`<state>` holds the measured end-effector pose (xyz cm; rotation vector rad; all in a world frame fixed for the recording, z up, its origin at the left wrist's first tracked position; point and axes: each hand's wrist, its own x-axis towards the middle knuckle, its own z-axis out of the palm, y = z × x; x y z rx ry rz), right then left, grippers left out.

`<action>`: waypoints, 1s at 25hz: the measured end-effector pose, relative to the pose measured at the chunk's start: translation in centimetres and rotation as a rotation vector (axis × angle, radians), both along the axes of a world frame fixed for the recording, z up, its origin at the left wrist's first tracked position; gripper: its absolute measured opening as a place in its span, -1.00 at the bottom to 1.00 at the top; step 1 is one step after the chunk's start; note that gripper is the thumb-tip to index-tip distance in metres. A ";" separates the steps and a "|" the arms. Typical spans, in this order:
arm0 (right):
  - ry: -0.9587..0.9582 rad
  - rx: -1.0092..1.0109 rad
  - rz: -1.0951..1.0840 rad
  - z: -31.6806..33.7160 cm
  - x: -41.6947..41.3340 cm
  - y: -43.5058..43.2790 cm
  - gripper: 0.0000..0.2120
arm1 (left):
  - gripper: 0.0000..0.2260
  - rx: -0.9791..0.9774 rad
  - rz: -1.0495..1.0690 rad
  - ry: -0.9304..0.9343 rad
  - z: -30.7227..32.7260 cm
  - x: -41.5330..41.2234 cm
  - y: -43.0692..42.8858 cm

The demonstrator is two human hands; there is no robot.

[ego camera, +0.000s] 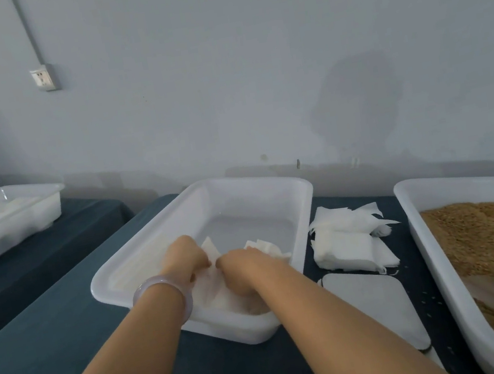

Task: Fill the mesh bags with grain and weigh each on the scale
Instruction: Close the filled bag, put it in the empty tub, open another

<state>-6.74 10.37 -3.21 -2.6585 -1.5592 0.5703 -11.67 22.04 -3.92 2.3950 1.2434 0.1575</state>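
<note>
While our left hand (185, 256) and right hand (238, 264) meet inside the white tub (302, 207), both are curled closed on a white mesh bag (213, 289) that lies against the tub's near wall, its loose flaps sticking up between and beyond our knuckles. We wear a pale bangle (159, 293) on the left wrist. Just right of the tub, a pile of empty mesh bags (351, 240) sits on the dark blue cloth (70, 344), and nearer us lies the flat grey scale (374, 305). Farther right stands a tray (440, 269) holding brown grain (490, 239). Well off to the left, another white tray (11, 220) rests on a separate covered table.
</note>
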 end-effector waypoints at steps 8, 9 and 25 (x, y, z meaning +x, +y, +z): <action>0.023 0.504 -0.024 3.2 3.5 -8.8 -0.65 | -0.87 0.026 -0.386 -0.436 5.5 2.2 -8.7; 0.006 0.526 -0.043 3.7 4.4 -10.6 -0.70 | -0.86 0.012 -0.449 -0.454 5.7 2.6 -10.4; -0.149 0.538 -0.418 0.1 10.7 -20.8 -0.86 | -0.76 0.258 -0.674 0.191 -2.1 13.8 -19.7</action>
